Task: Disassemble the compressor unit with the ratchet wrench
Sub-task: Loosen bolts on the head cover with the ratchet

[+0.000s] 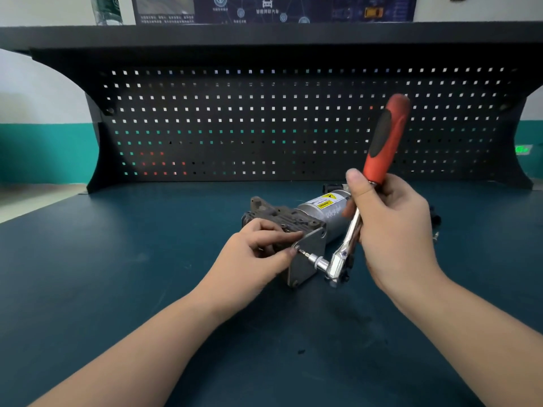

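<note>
The compressor unit (311, 218) lies on the dark bench mat, a grey cast body with a silver cylinder carrying a yellow warning label. Its flat metal end plate (308, 254) faces me. My right hand (393, 230) grips the ratchet wrench (382, 142) by the steel shaft just below its red and black handle, which points up. The wrench's chrome head (338, 265) carries a socket and bit that reach the plate's upper left corner. My left hand (258, 254) rests against the compressor, thumb and forefinger pinching at the bit tip where it meets a screw (296, 248).
A black pegboard (264, 127) stands upright behind the bench mat (117, 274). Small dark parts (435, 221) lie to the right of the compressor, partly hidden by my right hand. A tiny dark speck (300, 352) sits on the mat near me.
</note>
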`<state>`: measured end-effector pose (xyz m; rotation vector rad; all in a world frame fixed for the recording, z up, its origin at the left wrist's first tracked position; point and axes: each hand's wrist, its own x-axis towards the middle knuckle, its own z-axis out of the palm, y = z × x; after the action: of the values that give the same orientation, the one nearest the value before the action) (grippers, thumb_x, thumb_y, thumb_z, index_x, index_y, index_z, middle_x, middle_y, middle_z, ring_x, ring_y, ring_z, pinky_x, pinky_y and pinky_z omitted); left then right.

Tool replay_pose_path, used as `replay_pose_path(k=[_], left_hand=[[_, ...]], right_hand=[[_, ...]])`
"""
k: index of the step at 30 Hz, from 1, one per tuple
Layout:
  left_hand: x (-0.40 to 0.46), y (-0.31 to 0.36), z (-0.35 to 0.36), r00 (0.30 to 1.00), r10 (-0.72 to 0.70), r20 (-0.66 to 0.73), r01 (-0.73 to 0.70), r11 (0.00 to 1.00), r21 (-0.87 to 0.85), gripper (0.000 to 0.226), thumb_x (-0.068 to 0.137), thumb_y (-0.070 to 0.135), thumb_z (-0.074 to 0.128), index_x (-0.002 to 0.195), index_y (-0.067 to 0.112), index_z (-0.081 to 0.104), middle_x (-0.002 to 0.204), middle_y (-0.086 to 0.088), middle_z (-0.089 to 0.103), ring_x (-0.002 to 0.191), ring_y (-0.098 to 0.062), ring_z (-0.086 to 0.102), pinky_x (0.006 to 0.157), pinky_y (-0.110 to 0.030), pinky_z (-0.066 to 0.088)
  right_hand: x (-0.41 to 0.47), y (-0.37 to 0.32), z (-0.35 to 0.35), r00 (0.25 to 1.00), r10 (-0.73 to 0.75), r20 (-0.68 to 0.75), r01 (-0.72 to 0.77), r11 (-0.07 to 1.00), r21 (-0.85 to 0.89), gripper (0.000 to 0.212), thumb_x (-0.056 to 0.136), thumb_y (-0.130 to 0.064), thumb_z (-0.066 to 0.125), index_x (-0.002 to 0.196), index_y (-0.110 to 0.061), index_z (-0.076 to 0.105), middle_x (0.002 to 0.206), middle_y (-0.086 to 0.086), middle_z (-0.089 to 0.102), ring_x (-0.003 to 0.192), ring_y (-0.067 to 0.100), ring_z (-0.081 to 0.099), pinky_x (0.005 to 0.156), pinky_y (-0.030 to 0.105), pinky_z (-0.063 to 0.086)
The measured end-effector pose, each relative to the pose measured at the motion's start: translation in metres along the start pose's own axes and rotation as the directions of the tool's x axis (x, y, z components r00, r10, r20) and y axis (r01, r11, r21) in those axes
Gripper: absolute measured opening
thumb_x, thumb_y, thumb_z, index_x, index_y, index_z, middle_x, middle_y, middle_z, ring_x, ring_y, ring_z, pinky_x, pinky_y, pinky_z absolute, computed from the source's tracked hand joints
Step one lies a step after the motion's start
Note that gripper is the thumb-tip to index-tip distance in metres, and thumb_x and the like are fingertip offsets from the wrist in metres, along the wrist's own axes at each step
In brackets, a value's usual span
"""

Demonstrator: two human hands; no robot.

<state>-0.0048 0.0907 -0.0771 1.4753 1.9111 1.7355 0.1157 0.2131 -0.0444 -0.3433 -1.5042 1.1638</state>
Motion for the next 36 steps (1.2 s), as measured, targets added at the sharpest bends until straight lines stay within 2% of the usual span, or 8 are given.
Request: replay_pose_path(k=[5,8,11,15,18,20,25,36], left_hand=[[-0.005,0.009,0.009,0.827,-0.439,-0.352,0.256,0.851,-0.459,0.019,0.083,-0.004,0.044,0.08,0.012,0.056,0.058,0.0,0.057,0.053,-0.016,0.051,0.053,-0.028,0.046],[-0.014,0.018,0.02,0.675,-0.737,-0.02,0.487,0.466,-0.739,0.008,0.086,0.004,0.047,0.078,0.003,0.05,0.06,-0.009,0.054,0.051,-0.022,0.051,0.042,-0.023,0.048],[-0.016,0.024,0.024,0.662,-0.708,0.246,0.586,0.283,-0.759,0.017,0.086,0.013,0.056,0.094,-0.001,0.049,0.075,-0.022,0.066,0.059,-0.031,0.066,0.049,-0.032,0.057],[-0.016,0.023,0.023,0.696,-0.714,0.077,0.566,0.479,-0.671,0.007,0.083,0.0,0.05,0.079,0.0,0.055,0.073,-0.018,0.066,0.052,-0.025,0.065,0.047,-0.027,0.055],[-0.01,0.012,0.012,0.812,-0.529,-0.246,0.454,0.838,-0.301,0.016,0.075,0.002,0.058,0.082,0.016,0.059,0.084,-0.004,0.069,0.07,-0.023,0.065,0.064,-0.032,0.054],[-0.009,0.011,0.006,0.918,-0.338,-0.208,0.344,0.939,-0.008,0.031,0.072,0.009,0.068,0.089,0.032,0.057,0.092,0.01,0.064,0.08,-0.012,0.064,0.062,-0.02,0.053],[-0.004,0.003,-0.002,0.992,-0.038,-0.122,0.095,0.861,0.499,0.037,0.07,0.033,0.076,0.084,0.05,0.047,0.094,0.018,0.049,0.085,0.006,0.05,0.063,-0.003,0.036],[0.002,0.0,-0.002,0.972,0.204,-0.113,-0.091,0.78,0.619,0.032,0.062,0.03,0.084,0.077,0.038,0.056,0.08,0.02,0.051,0.08,0.005,0.052,0.067,-0.002,0.036]], right_hand=[[0.002,-0.005,0.008,0.998,-0.028,0.052,0.031,0.998,-0.048,0.024,0.092,-0.033,0.061,0.074,-0.017,0.056,0.052,-0.007,0.06,0.042,0.001,0.05,0.048,0.02,0.038],[0.003,-0.005,0.011,0.998,-0.029,0.048,0.03,0.999,-0.031,0.023,0.092,-0.029,0.062,0.075,-0.015,0.057,0.052,-0.006,0.059,0.04,0.001,0.051,0.044,0.012,0.035],[0.002,-0.001,0.011,0.998,-0.054,0.035,0.056,0.998,-0.038,0.022,0.092,-0.03,0.062,0.075,-0.017,0.057,0.052,-0.006,0.06,0.04,0.001,0.05,0.043,0.012,0.035],[-0.003,0.003,0.009,0.997,-0.07,0.017,0.07,0.997,-0.033,0.023,0.092,-0.034,0.062,0.074,-0.02,0.056,0.053,-0.006,0.062,0.041,0.003,0.048,0.044,0.016,0.036],[-0.003,0.006,0.007,0.998,-0.058,0.004,0.058,0.998,-0.032,0.025,0.092,-0.035,0.06,0.074,-0.019,0.055,0.053,-0.005,0.062,0.038,0.004,0.044,0.041,0.016,0.034],[-0.001,0.009,0.005,0.999,-0.038,-0.018,0.038,0.999,-0.027,0.027,0.094,-0.034,0.058,0.074,-0.017,0.054,0.051,-0.004,0.062,0.035,0.004,0.044,0.037,0.016,0.034],[0.003,0.021,0.001,0.991,-0.127,-0.044,0.117,0.976,-0.182,0.031,0.098,-0.044,0.047,0.076,-0.022,0.047,0.05,0.001,0.06,0.042,0.008,0.05,0.048,0.022,0.04],[0.016,0.028,0.005,0.987,0.101,-0.124,-0.102,0.995,0.001,0.044,0.102,-0.043,0.036,0.069,-0.014,0.044,0.037,-0.006,0.044,0.034,0.007,0.039,0.036,0.016,0.033]])
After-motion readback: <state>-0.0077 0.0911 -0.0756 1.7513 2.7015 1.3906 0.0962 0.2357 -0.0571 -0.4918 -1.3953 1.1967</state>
